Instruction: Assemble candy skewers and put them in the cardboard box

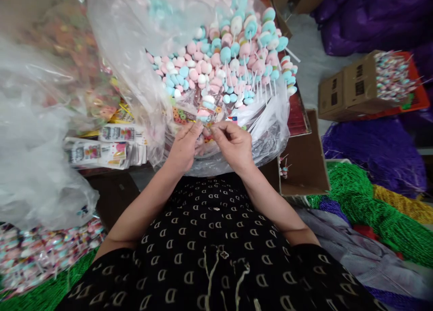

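Observation:
My left hand pinches the lower end of a marshmallow skewer in a clear wrapper, its pink, white and pale blue pieces pointing away from me. Thumb and forefinger of my right hand are pressed together at that same end, on something too thin to make out. A short yellow strip shows beside the left fingertips. Around both hands lies a clear plastic sheet. Loose marshmallows and ring-shaped candies are just beyond, with unwrapped marshmallow skewers piled at the right.
Printed cards are stacked to the left, beside large clear bags. At the right stands an open cardboard box with a few skewers inside. A filled carton, green strands and purple bundles lie farther right.

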`<act>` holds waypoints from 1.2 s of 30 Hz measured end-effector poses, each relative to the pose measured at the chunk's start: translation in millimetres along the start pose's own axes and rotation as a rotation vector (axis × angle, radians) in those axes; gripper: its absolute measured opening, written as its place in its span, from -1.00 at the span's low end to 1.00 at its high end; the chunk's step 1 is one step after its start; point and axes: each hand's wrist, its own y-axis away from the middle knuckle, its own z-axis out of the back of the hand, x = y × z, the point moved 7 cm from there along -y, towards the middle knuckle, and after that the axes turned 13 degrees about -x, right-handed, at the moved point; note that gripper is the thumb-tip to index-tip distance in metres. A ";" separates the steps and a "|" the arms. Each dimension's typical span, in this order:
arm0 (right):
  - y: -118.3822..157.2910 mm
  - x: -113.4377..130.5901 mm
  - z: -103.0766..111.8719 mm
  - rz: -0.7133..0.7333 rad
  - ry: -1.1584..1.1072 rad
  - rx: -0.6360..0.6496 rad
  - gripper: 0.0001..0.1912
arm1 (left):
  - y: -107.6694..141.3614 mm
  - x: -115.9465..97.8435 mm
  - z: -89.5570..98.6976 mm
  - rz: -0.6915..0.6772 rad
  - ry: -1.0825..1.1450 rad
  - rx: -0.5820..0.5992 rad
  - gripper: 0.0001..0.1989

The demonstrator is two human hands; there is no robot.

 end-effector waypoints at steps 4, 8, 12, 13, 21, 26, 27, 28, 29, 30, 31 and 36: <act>0.9 -15.3 -3.4 -0.129 -0.108 0.012 -0.72 | 15.7 -7.8 -17.0 0.176 0.176 0.201 -0.59; -2.3 -18.1 -8.3 -0.187 -0.273 0.140 -0.61 | 28.4 -9.2 -24.8 0.360 0.260 0.350 -0.55; -4.0 -13.2 -10.6 -0.181 -0.331 0.350 -0.54 | 36.9 -5.9 -30.9 0.524 0.324 0.431 -0.48; -3.3 -13.4 -11.4 -0.188 -0.338 0.386 -0.56 | 38.0 -5.3 -31.9 0.545 0.333 0.432 -0.46; 0.6 -28.5 -13.0 -0.241 -0.285 0.182 -0.51 | 36.9 1.8 -34.4 0.551 0.341 0.349 -0.44; -1.1 -15.5 -4.0 -0.030 -0.058 0.029 -0.64 | 22.9 0.2 -26.6 0.425 0.338 0.188 -0.49; -1.0 -13.3 -4.1 0.009 -0.032 0.026 -0.66 | 21.1 -0.2 -25.2 0.413 0.333 0.171 -0.50; -0.7 -12.8 -4.6 0.027 -0.023 0.029 -0.68 | 20.1 -0.4 -24.3 0.410 0.327 0.165 -0.50; -0.5 -13.7 -5.1 0.025 -0.031 0.032 -0.70 | 19.8 -0.5 -23.8 0.414 0.321 0.167 -0.49; -0.4 -15.4 -5.5 0.010 -0.050 0.042 -0.71 | 20.1 -0.6 -23.6 0.424 0.316 0.176 -0.48; -0.4 -17.4 -5.8 -0.015 -0.076 0.057 -0.70 | 21.1 -0.7 -23.7 0.437 0.312 0.190 -0.47; 0.8 -19.5 -11.2 -0.137 -0.237 0.326 -0.52 | 32.9 1.2 -27.4 0.562 0.288 0.334 -0.41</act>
